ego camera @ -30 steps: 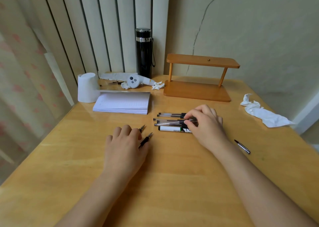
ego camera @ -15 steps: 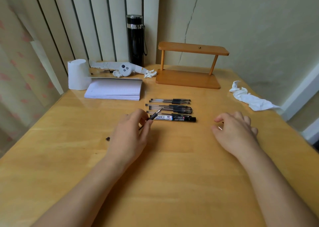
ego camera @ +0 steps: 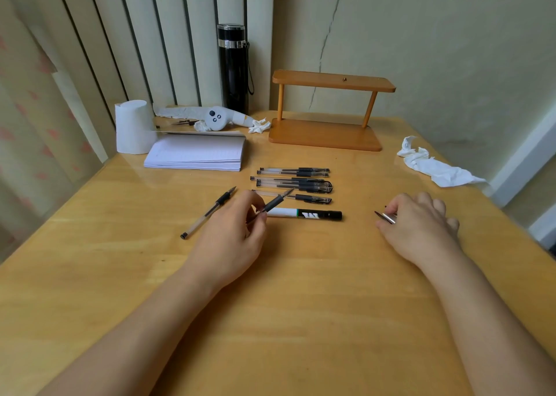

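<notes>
Left hand (ego camera: 231,239): pinches uncapped pen (ego camera: 275,203), newly lifted. Right hand (ego camera: 418,224): left pen row (ego camera: 294,182), now pinches silver pen (ego camera: 385,217); gathering likely continues.

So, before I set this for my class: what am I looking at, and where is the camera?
No machine here: a person works bare-handed, filmed by one wide-angle camera worn on the head, looking down at a wooden table. The left hand pinches an uncapped pen; the right hand curls round a silver pen. Just beyond the hands lie a row of capped pens and a white-and-black marker; a loose pen lies further left. Behind are a notepad, a black flask and a wooden stand.
</notes>
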